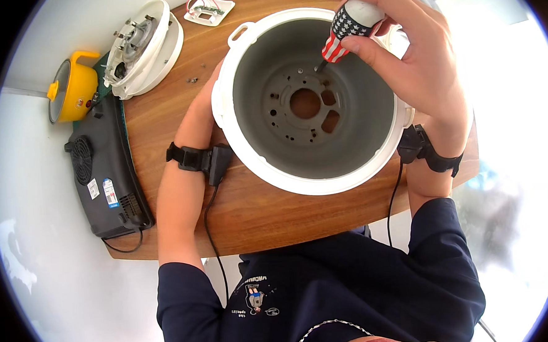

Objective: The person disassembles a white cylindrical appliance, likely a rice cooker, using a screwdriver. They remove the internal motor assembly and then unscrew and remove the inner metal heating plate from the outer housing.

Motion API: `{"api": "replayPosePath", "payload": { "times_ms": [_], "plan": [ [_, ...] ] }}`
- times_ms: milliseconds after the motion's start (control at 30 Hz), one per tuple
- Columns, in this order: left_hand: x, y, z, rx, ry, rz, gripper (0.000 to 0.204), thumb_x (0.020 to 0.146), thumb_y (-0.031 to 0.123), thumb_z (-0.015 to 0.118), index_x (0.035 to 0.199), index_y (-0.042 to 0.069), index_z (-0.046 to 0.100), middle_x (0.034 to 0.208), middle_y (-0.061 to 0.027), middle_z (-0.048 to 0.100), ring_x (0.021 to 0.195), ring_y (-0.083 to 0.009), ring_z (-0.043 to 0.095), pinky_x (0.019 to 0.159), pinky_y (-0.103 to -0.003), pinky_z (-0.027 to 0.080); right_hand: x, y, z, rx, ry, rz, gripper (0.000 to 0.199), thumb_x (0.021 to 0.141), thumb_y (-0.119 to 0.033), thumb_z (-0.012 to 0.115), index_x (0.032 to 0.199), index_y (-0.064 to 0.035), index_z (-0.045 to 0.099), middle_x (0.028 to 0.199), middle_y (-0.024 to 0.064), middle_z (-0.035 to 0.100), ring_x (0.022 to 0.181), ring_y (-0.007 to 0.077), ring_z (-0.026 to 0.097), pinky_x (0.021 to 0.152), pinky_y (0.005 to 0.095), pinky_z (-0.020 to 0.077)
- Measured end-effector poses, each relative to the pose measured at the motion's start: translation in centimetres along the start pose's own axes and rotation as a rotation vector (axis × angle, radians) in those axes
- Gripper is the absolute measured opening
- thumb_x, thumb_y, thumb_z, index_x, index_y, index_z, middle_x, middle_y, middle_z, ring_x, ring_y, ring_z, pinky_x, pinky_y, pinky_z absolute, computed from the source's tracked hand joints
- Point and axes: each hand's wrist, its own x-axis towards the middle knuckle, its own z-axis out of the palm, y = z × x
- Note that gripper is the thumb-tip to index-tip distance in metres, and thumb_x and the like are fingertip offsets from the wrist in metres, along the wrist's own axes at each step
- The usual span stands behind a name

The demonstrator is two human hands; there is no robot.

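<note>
White-rimmed shell (321, 186) sits mid-table (270, 224), screwdriver (345, 32) shaft inside, aimed at its holed base. Right hand (413, 49) grips the handle, blocking the far-right rim; left hand hidden behind the shell's left side, can't tell its grip. Yellow pot (79, 91), black appliance (103, 170) at left.

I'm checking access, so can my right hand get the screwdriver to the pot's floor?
Likely yes: the pot is open at the top, leaving the way to its floor free, and your right hand holds the screwdriver pointing down.
</note>
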Motion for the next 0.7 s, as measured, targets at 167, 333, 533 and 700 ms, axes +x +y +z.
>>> {"api": "replayPosePath", "payload": {
  "times_ms": [167,333,533,700],
  "plan": [
    [-0.7,-0.1,0.1,0.019,0.007,0.011,0.064,0.103,0.058,0.044,0.138,0.006,0.055,0.133,-0.0088,0.063,0.119,-0.0191,0.061,0.105,-0.037,0.049,0.0,0.1,0.7,0.074,0.055,-0.017,0.045,0.075,0.0,0.083,0.117,-0.0024,0.068,0.103,0.0131,0.073,0.089,0.0279,0.071,0.078,0.0339,0.0558],
    [-1.1,-0.2,0.2,0.032,0.012,0.015,0.062,0.103,0.056,0.044,0.137,0.006,0.056,0.132,-0.0087,0.063,0.118,-0.0187,0.061,0.105,-0.036,0.049,-0.3,0.2,0.9,-0.083,0.088,-0.068,0.047,0.073,0.002,0.083,0.118,-0.0031,0.068,0.104,0.0118,0.073,0.09,0.0251,0.07,0.077,0.033,0.0544],
    [-1.2,-0.3,0.3,0.035,0.01,0.019,0.06,0.103,0.054,0.044,0.136,0.006,0.056,0.131,-0.0085,0.064,0.116,-0.0183,0.062,0.104,-0.036,0.049,-0.3,0.6,1.1,0.037,0.055,-0.006,0.047,0.074,0.004,0.082,0.118,-0.0033,0.069,0.109,0.0108,0.074,0.088,0.0212,0.069,0.074,0.0302,0.0539],
    [-1.4,-0.3,0.3,0.044,0.014,0.024,0.058,0.103,0.052,0.045,0.135,0.005,0.057,0.13,-0.0084,0.064,0.115,-0.0179,0.062,0.103,-0.036,0.049,-0.4,0.1,1.1,0.015,0.088,-0.097,0.047,0.074,0.004,0.081,0.119,-0.0031,0.069,0.112,0.01,0.074,0.088,0.0204,0.07,0.075,0.0289,0.0547]
  ]
}}
